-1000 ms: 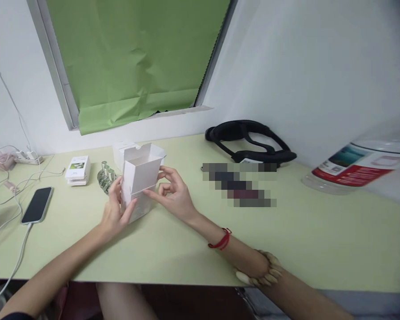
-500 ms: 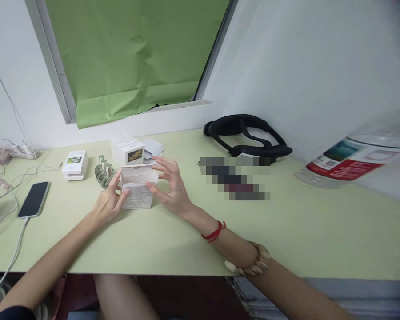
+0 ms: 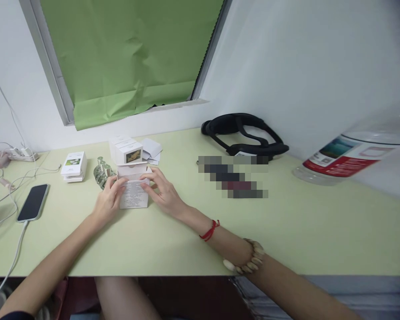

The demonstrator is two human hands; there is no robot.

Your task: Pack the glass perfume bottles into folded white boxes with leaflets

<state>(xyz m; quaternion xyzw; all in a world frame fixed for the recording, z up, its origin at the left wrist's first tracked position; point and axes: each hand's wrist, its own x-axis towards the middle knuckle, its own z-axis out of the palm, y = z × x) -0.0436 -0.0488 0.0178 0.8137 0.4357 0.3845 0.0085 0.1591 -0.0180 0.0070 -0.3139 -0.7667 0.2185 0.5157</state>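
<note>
A small white carton [image 3: 134,192] with fine print on its side lies on the pale green desk [image 3: 286,231], its flap end pointing away from me. My left hand [image 3: 107,202] grips its left edge, fingers curled at the top corner. My right hand [image 3: 162,191] presses on its right edge and top flap, fingers bent over the box. Right behind the carton stands a second white box with a picture [image 3: 129,153], and a cluster of small glass bottles [image 3: 102,173] sits just to its left.
A phone [image 3: 33,202] on a charging cable lies at the left, with a small white box [image 3: 74,165] and a power strip [image 3: 22,154] beyond it. A black headband device [image 3: 246,138] lies at the back. A large water bottle [image 3: 356,155] lies on the right.
The carton went from tilted upright with its flap open to lying flat on the desk. Both hands came down with it and now press its flap end.
</note>
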